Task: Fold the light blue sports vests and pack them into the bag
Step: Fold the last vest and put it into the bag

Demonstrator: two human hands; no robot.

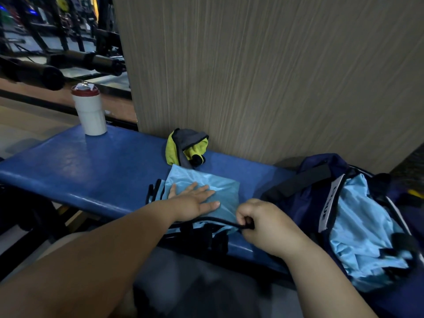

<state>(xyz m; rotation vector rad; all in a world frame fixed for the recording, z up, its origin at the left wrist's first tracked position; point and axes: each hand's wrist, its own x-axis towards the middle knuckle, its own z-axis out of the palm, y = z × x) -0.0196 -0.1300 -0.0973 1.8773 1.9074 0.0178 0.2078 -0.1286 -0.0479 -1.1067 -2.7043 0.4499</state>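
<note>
Head view looks down on a blue bench (91,168) where one light blue vest (220,187) lies partly folded, just in front of the person. The left hand (195,203) rests flat on it with fingers straight and spread, pinning the cloth. The right hand (263,223) has its fingers curled, pinching the vest's black edging (213,220) at the near side. The step in hand looks like a fold of that near edge over the pinned part. To do it well, the flat hand should keep even pressure so the slippery cloth does not slide on the smooth bench, while the pinching hand lifts the edge, carries it straight across and lays it square with the far side, with any loose black straps tucked inside. A flat palm sweep would then press out trapped air before the bundle is lifted. The open navy bag (305,203) sits on the bench to the right, near the hands, with more light blue cloth (362,226) already in it, loosely heaped. A white cup (89,111) and a yellow and grey cloth (185,145) lie further back, clear of the work.
</note>
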